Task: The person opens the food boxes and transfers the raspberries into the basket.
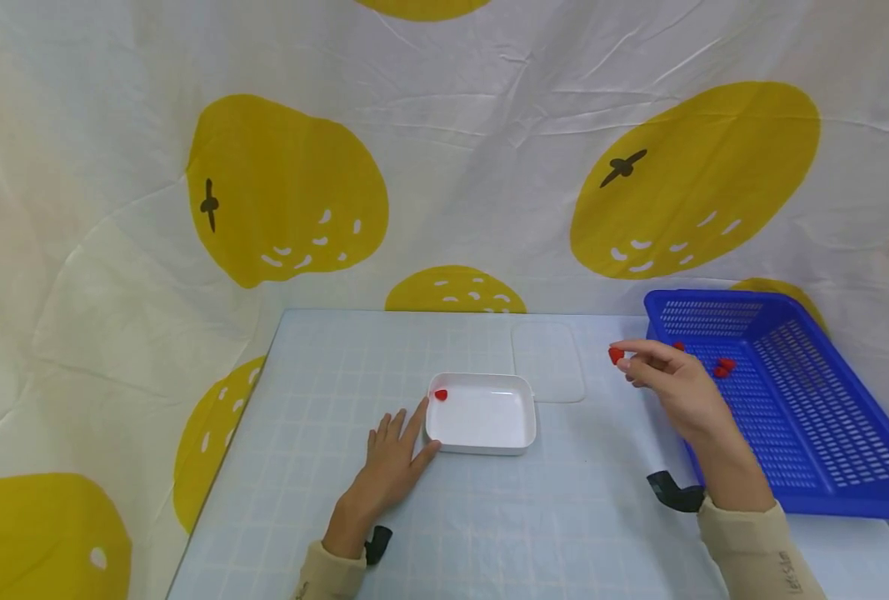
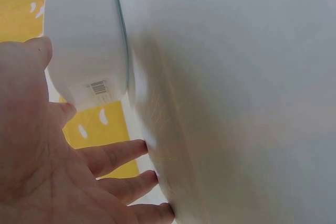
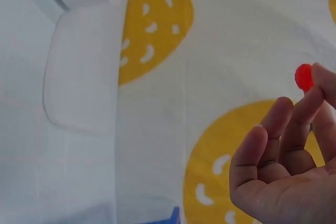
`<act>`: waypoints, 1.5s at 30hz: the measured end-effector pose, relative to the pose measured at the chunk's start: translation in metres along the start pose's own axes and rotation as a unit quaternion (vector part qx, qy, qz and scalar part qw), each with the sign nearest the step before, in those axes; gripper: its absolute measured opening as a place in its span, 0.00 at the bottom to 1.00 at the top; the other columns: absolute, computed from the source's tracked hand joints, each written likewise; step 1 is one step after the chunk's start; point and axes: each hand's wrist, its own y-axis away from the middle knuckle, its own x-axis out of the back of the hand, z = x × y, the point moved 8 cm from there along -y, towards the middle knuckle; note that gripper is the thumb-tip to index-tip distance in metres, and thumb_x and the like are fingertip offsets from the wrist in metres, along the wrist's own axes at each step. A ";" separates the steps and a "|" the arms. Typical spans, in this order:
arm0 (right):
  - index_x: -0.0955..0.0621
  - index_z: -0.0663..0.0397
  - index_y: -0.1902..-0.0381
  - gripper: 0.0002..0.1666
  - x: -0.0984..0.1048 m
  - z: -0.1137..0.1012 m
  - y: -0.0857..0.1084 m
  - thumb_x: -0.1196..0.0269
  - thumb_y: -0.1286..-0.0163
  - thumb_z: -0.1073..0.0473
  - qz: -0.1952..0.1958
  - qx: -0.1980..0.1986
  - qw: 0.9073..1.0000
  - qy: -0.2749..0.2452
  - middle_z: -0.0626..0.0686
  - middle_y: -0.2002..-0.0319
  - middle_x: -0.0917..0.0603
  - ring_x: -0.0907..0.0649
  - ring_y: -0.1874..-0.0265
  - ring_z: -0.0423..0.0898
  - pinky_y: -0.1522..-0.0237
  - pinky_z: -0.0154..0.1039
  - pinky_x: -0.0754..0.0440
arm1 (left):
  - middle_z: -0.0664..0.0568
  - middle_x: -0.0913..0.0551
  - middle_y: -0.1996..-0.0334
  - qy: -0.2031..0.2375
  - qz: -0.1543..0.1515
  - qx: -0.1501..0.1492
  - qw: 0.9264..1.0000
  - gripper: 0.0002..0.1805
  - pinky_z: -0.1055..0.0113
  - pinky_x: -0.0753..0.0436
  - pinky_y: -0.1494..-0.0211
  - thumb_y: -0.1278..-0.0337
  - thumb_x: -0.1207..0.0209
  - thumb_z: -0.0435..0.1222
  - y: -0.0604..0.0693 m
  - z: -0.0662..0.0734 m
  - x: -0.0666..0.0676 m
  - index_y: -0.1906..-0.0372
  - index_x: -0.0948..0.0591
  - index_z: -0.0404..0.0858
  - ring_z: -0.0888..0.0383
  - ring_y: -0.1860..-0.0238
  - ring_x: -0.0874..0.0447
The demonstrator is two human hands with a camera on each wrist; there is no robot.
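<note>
My right hand [image 1: 687, 396] pinches a small red piece [image 1: 616, 357] between thumb and fingertips, raised near the basket's left side. In the right wrist view the same rounded red piece [image 3: 303, 77] shows at the fingertips; its exact kind cannot be told. A shallow white rectangular container [image 1: 489, 427] sits mid-table with one small red piece [image 1: 441, 395] in its back left corner. My left hand [image 1: 390, 468] lies with fingers spread at the container's left side, index finger and thumb against it. The left wrist view shows the container's wall [image 2: 86, 40] with a barcode, beside the fingers.
A blue slatted basket [image 1: 856, 507] stands on the right, holding several red pieces [image 1: 725, 367]. A clear flat lid [image 1: 551, 363] lies behind and right of the container. A white cloth [image 1: 481, 208] printed with yellow fruit hangs behind the pale table [image 1: 279, 467].
</note>
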 end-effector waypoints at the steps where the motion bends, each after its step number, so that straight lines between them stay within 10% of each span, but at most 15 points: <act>1: 0.16 0.60 0.46 0.14 0.008 -0.001 0.000 0.37 0.28 0.66 0.006 0.000 1.000 -0.007 0.48 0.66 0.18 0.19 0.66 0.43 0.62 0.31 0.21 | 0.36 0.42 0.25 0.001 0.000 -0.001 1.000 0.41 0.32 0.57 0.28 0.30 0.52 0.62 0.000 0.000 0.000 0.19 0.51 0.56 0.32 0.24 0.55; 15: 0.14 0.48 0.44 0.17 0.114 0.013 -0.001 0.36 0.28 0.62 0.071 -0.093 0.991 -0.063 0.42 0.51 0.22 0.20 0.66 0.40 0.65 0.29 0.19 | 0.36 0.42 0.25 -0.005 0.000 -0.002 1.000 0.42 0.32 0.57 0.28 0.30 0.53 0.62 0.001 0.001 0.002 0.19 0.52 0.56 0.32 0.24 0.54; 21: 0.11 0.44 0.50 0.13 0.140 0.042 -0.009 0.34 0.30 0.62 0.091 -0.141 0.981 -0.096 0.43 0.62 0.20 0.22 0.71 0.42 0.66 0.32 0.18 | 0.36 0.43 0.25 -0.004 0.000 0.002 1.000 0.41 0.32 0.57 0.28 0.29 0.53 0.62 0.001 -0.001 0.001 0.19 0.53 0.57 0.32 0.24 0.55; 45: 0.10 0.42 0.52 0.11 0.154 0.067 -0.012 0.33 0.30 0.59 0.100 -0.163 0.976 -0.100 0.48 0.75 0.21 0.22 0.75 0.43 0.69 0.34 0.18 | 0.36 0.42 0.25 0.008 0.002 -0.006 1.000 0.42 0.31 0.57 0.28 0.30 0.53 0.63 0.002 0.001 0.002 0.19 0.51 0.57 0.31 0.24 0.55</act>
